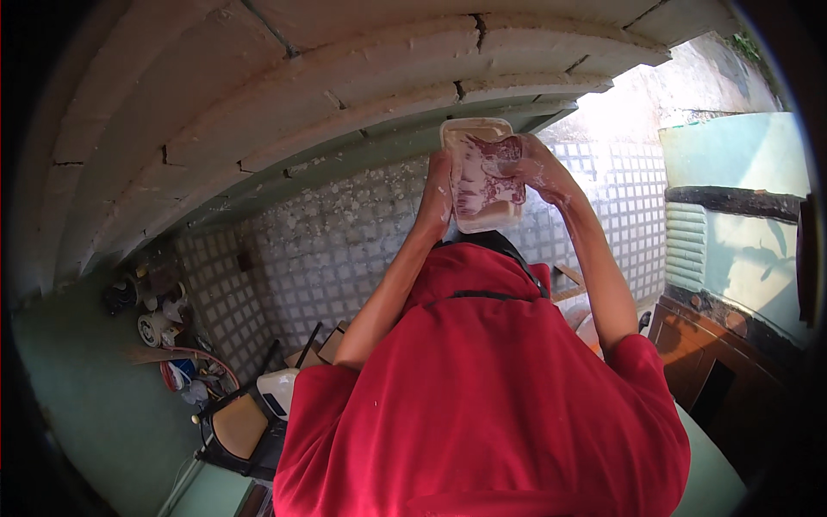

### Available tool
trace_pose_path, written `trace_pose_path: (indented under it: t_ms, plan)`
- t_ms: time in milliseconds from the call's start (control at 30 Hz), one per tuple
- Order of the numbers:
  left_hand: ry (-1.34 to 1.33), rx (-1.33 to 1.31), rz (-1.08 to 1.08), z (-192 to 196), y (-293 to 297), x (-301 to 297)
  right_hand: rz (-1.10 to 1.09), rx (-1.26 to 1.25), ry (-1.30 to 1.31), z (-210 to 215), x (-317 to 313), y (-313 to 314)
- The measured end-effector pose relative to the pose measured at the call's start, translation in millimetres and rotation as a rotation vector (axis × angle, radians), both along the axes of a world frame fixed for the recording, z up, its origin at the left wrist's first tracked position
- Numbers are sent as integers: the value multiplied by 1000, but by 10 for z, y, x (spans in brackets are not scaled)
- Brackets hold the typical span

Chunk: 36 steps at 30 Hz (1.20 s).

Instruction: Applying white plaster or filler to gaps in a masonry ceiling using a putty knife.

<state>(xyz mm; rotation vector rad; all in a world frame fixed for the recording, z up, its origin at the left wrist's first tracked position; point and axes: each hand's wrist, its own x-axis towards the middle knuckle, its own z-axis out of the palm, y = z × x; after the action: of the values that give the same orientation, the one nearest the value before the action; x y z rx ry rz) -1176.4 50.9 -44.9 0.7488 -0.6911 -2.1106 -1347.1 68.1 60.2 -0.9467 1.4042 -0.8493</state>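
Observation:
A pale rectangular plastic tub (488,227) with rounded corners is held out in front of my red shirt. My left hand (441,172) grips it along its left side, with most of the fingers hidden behind the wall. Inside lies a flat, dark red piece (475,183) smeared with white powder or paste; its kind I cannot make out. At the tub's upper right, my right hand (538,165) reaches over the rim, its thumb and fingers closed on a dark red fold of that piece. White smears coat both hands.
A pale checkered tile floor (327,276) lies below. Overhead runs a cracked, stepped concrete slab (362,60). A tan-seated black chair (239,426) stands lower left, near a heap of household items (177,345). A brown wooden cabinet (706,345) is at the right.

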Motion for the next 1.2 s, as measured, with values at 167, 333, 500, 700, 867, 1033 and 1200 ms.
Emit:
trace_pose_path:
  t_ms: [167,333,500,700,867,1033,1200]
  plan:
    - [90,176,-83,259,-150,-61,-149,20,-98,-36,-256,41]
    - [78,164,-48,338,-284,-261,-290,-153,-309,-38,-492,47]
    - [99,182,6,325,-380,-483,-354,-174,-438,-121,-655,-56]
    - [61,151,105,256,-429,-653,-433,-212,-555,-406,-834,-286]
    - [49,105,203,132,-433,-705,-469,-227,-561,-503,-869,-520]
    - [12,121,265,78,-363,-658,-543,-193,-420,-476,-783,-650]
    - [-38,129,307,153,-245,-629,-544,-254,-428,-261,-665,-794]
